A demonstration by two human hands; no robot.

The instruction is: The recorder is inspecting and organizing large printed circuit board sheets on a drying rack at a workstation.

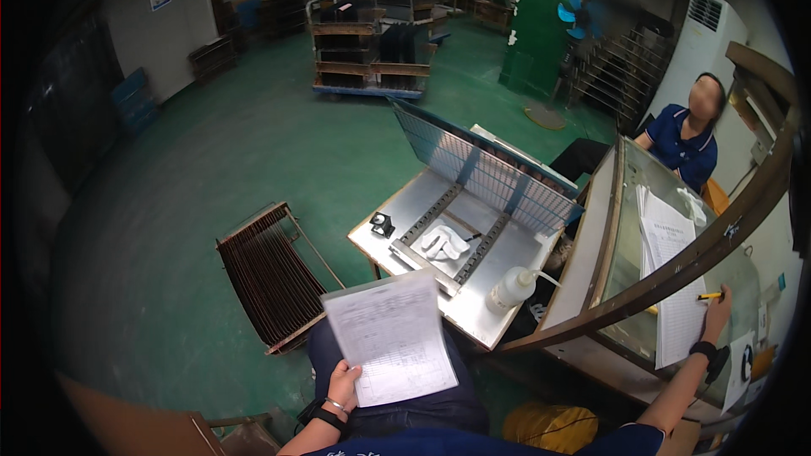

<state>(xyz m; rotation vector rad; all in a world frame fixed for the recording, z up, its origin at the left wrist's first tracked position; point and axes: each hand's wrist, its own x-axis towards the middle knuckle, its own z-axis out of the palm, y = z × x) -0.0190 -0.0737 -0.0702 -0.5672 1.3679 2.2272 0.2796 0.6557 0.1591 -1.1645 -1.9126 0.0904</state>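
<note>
My left hand (343, 385) grips the lower left edge of a printed form in a clear sleeve (393, 338), tilted above my lap. Off to the right, my right hand (719, 308) is closed around a yellow and black pen (709, 296). That hand is over the glass-topped bench, beside a stack of printed sheets (678, 333). The pen's tip points left toward the sheets; whether it touches them I cannot tell.
A metal-topped table (384, 247) bears a slotted rack, white gloves (445, 242), a squeeze bottle (512, 290) and a large mesh panel (481, 165). A slatted rack (272, 279) stands on the floor. A curved brown frame (625, 297) crosses the bench. A person in blue (683, 143) sits beyond.
</note>
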